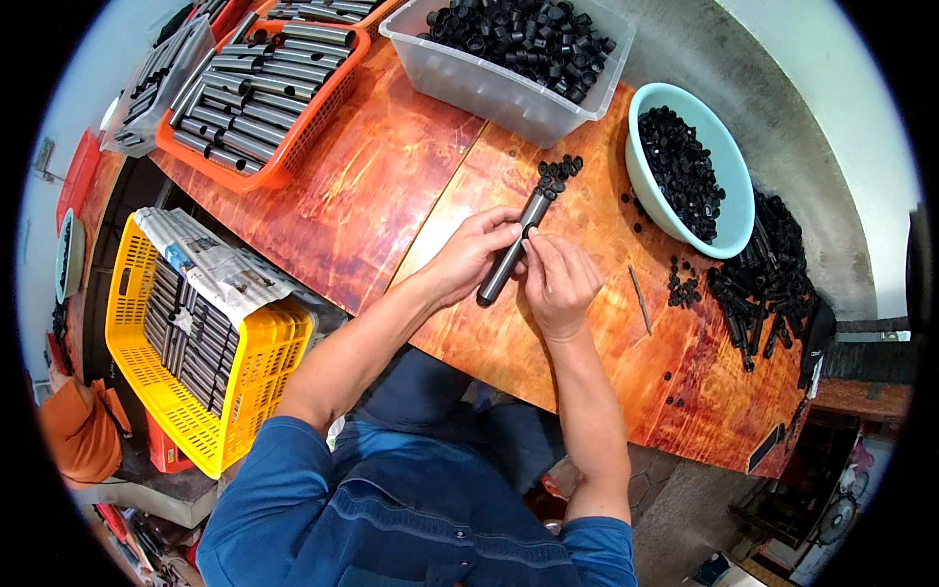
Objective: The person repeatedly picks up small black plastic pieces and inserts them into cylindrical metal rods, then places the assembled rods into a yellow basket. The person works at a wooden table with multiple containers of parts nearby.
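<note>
A dark metal tube [505, 266] with a black end slants across the middle of the wooden table, held just above its front part. Around its upper middle my left hand [475, 252] is closed, thumb on top. My right hand [558, 282] pinches at the tube's side with thumb and forefinger; a small black piece seems to sit at the fingertips, too small to make out. Just beyond the tube's far end lies a little cluster of small black caps [560, 168].
An orange basket [342, 90] of metal tubes stands back left, a clear bin [469, 80] of black caps behind. At right are a pale blue bowl [642, 161] of small black parts, a black heap [768, 284] and a thin metal rod [640, 299]. A yellow crate [256, 382] holds more tubes.
</note>
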A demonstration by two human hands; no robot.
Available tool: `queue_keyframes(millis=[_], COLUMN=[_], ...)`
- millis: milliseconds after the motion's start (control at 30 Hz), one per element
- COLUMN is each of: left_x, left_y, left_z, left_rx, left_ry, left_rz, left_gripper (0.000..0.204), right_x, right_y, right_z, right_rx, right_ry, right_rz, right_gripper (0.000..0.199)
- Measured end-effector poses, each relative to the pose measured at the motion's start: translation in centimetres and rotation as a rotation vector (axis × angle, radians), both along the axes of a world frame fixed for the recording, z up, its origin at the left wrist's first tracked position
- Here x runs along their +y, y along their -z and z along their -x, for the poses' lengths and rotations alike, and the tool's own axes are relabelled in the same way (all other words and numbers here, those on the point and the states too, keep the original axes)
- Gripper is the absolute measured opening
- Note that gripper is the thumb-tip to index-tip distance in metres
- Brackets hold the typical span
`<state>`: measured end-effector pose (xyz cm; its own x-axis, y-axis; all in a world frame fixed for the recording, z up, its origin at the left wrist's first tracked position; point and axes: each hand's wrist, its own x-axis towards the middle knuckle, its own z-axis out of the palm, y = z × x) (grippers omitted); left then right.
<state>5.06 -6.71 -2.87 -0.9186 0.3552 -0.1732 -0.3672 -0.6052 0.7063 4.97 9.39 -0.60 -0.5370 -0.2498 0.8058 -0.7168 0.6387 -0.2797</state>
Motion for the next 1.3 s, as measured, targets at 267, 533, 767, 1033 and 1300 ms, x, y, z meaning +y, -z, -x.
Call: queue_keyframes(millis=[267,533,767,1033,1300], left_x=[0.1,-0.3,-0.6,-0.4,-0.3], left_y=[-0.6,-0.3,-0.5,-0.7,-1.3], left_z=[-0.1,0.0,-0.1,-0.2,-0.5], left_rx=[-0.012,-0.011,-0.061,-0.046,0.035], left_ry=[-0.039,-0.044,0.023,-0.013,0.019], left_rz=[-0.028,-0.05,-0.126,-0.069,0.05], left_gripper=[0.027,0.024,0.033,0.037,0.04], right_x=[-0.3,-0.5,0.8,0.7,1.6], right_y=[-0.1,-1.2,-0.2,0.1,0.5], right_z=[-0.1,-0.7,0.6,0.6,1.1], right_rx=[-0.069,-0.515,-0.601,-0.617,-0.669], right_ry=[-0.049,-0.237,-0.13,-0.131,-0.133], right_rz=[0.074,0.458,0.623,0.567,0.666], right_gripper=[0.018,0.016,0.015,0.012,0.015])
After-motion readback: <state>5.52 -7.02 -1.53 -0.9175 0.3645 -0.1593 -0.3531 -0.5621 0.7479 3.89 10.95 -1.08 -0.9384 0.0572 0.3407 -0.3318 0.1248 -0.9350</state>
